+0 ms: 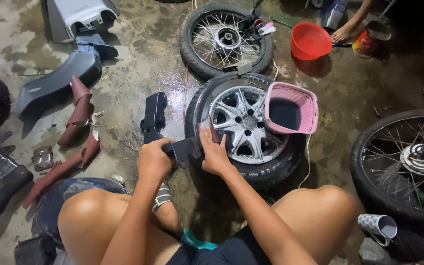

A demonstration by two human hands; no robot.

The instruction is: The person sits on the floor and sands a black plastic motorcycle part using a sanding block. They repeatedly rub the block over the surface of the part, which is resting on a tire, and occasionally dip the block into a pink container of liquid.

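I sit low over a wet concrete floor with my knees apart. My left hand [154, 159] and my right hand [214, 153] both grip a dark plastic motorcycle panel [186, 149] held between them. A small reddish piece [208, 128] shows at my right hand's fingertips against the panel. Just beyond lies a cast alloy wheel with tyre [245, 125], flat on the floor. A pink plastic basket [291, 109] rests tilted on that wheel's right side.
A spoked wheel [225, 38] lies farther back, another spoked wheel [407, 162] at right. Another person's hand [342, 33] is beside a red basin [310, 40] and a can [369, 41]. Black and maroon body panels [77, 115] lie left. A patterned cup [379, 226] sits near my right knee.
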